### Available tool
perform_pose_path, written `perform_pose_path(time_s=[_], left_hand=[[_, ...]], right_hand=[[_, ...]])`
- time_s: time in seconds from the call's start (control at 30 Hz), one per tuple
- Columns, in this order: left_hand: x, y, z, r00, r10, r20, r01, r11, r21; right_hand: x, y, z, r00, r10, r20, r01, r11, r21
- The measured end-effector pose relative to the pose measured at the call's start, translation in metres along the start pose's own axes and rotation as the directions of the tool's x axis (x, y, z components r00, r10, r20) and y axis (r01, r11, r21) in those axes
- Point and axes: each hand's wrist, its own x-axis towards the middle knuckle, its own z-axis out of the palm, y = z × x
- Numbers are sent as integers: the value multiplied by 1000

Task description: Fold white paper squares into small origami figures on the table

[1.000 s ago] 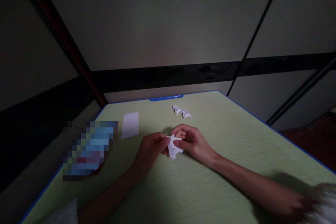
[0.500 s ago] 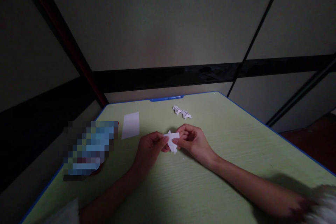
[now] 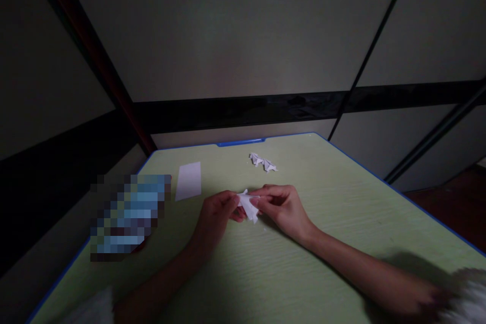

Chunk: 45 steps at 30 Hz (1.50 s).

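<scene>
Between my two hands is a small piece of folded white paper (image 3: 248,207), with a short point at its top and a narrow end hanging downward. My left hand (image 3: 218,212) pinches its left side between thumb and fingers. On the other side, my right hand (image 3: 283,207) grips the right edge, its thumb lying over the front of the paper. The fingers behind the paper are partly hidden. Farther back on the table lie two small folded white paper figures (image 3: 263,162), close together.
A flat white sheet of paper (image 3: 189,181) lies left of my hands. Nearer the left edge is a bluish object (image 3: 132,217), blurred out by pixelation. The pale green table (image 3: 334,202) has a blue rim, and panelled doors (image 3: 243,35) stand behind it.
The folded paper's right side has been turned in, so it looks narrower and more pointed. My right fingers have straightened along its top edge. Both hands stay in nearly the same place.
</scene>
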Motion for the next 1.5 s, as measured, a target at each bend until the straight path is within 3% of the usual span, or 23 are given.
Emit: perform_pose_path(time_s=[0.2, 0.6, 1.5], left_hand=[[-3, 3, 1, 998, 63, -29, -62, 998, 30], [-2, 1, 1, 999, 32, 34, -32, 999, -23], [0, -2, 0, 999, 36, 40, -34, 999, -42]], right_hand=[[-2, -1, -1, 996, -87, 20, 89, 992, -87], [0, 2, -4, 978, -202, 53, 208, 966, -153], [-2, 2, -2, 976, -210, 49, 215, 964, -158]])
